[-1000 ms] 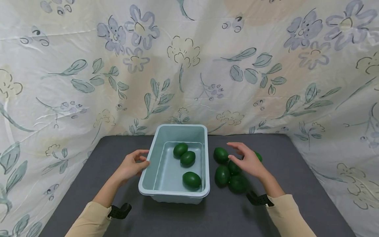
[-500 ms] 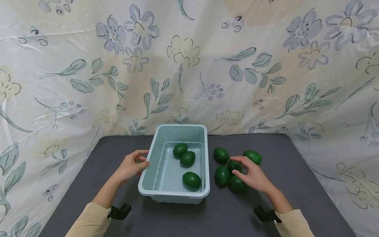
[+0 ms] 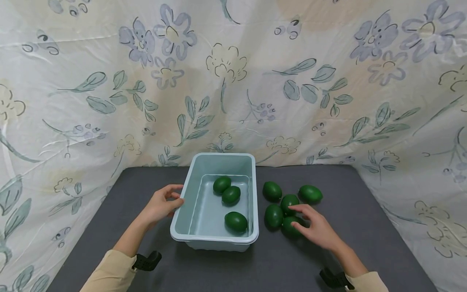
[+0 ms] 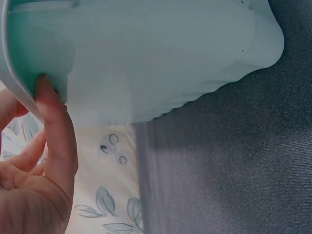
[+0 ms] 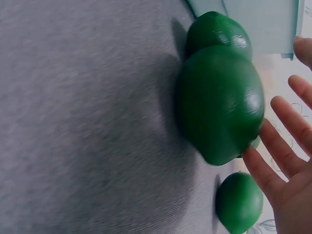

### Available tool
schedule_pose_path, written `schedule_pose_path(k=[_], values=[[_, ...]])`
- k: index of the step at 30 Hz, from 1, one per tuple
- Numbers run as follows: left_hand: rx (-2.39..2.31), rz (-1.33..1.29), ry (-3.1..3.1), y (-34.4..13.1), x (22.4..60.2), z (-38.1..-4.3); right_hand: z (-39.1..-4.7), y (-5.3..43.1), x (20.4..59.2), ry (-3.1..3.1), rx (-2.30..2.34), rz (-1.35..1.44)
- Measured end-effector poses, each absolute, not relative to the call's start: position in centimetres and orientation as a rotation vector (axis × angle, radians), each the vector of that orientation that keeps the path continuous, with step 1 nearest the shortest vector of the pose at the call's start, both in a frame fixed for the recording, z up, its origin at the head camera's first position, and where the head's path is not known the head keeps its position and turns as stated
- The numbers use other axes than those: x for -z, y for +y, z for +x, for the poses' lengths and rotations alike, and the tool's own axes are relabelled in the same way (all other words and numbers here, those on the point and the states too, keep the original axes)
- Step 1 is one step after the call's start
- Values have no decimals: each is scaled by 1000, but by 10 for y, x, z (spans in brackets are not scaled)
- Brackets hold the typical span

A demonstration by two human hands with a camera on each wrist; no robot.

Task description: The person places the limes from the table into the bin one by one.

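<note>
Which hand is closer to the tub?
Left. The left hand touches the tub at its left rim; the right hand is right of it, by the green fruits.

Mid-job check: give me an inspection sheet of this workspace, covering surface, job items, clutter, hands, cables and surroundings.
Surface: dark grey tabletop, bearing the bin and loose fruits.
Job items: bin upright, three green fruits inside; five loose fruits to its right.
Clutter: nothing seen.
Left hand: grips the bin's left rim.
Right hand: fingers spread at the nearest loose fruit, holding nothing; contact unclear.
Cables: nothing seen.
Surroundings: floral cloth behind and at both sides; black wrist straps on both arms.
</note>
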State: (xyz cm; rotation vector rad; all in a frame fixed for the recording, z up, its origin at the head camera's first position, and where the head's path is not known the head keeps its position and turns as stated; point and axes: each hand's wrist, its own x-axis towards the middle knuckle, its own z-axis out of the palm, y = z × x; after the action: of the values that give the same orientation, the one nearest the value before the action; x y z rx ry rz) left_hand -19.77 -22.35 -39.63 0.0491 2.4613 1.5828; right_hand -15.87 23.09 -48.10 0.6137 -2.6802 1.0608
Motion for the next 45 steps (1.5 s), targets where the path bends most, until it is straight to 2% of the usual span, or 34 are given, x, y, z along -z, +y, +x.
schedule_pose_path(k=[45], values=[[-1575, 30, 2466, -223, 398, -199, -149, 239, 508, -2719, -955, 541]])
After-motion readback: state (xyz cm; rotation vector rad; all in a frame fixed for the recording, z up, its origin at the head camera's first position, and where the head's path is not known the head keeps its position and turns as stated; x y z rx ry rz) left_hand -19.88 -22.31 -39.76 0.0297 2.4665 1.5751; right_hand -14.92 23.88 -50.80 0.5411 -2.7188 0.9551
